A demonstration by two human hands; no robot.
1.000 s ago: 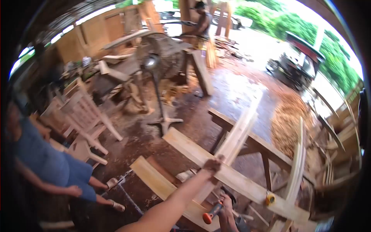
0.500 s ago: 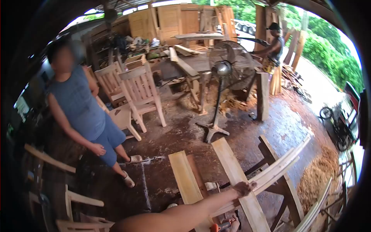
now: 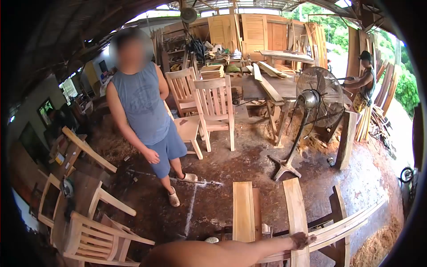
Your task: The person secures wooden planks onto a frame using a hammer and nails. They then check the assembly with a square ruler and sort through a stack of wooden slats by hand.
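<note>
My left arm stretches across the bottom of the head view. My left hand is closed over the right edge of a pale wooden board, its fingers bent down by the long curved wooden strips that run off to the right. Another pale board lies to the left, alongside a narrow darker piece. A thick dark plank stands under the strips at the right. My right hand is out of view.
A person in a grey sleeveless shirt stands at left, beside wooden chairs. A pedestal fan stands ahead. Another person is behind it at right. Chair parts fill the lower left; sawdust lies lower right.
The view has swung left and up, so everything sits further right and lower. My left hand stays on the board. My right hand, with an orange-handled tool, has left the view.
</note>
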